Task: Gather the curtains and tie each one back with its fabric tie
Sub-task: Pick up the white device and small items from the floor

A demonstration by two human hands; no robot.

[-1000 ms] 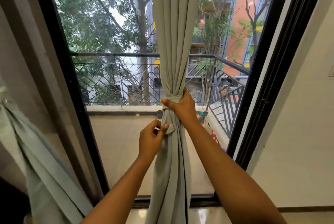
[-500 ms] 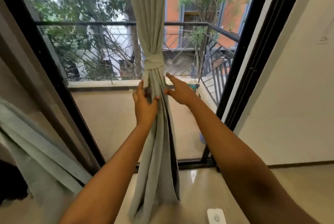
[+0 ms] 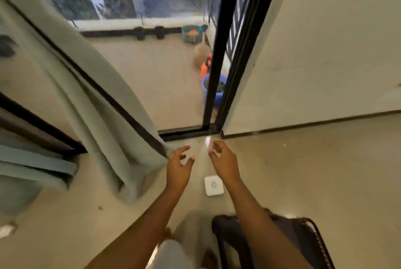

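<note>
Both hands free, curtain slanting on the left
The pale grey-green curtain fills the 9 to 11 o'clock side; its long axis runs from 11 o'clock down to a hem on the floor near 7 o'clock, and its folds are soft and blurred. The left hand and right hand hover just below centre, fingers loosely curled and holding nothing, the left fingertips just beside the curtain's edge. Half a second ago the curtain hung upright and both hands were up at its folds
</note>
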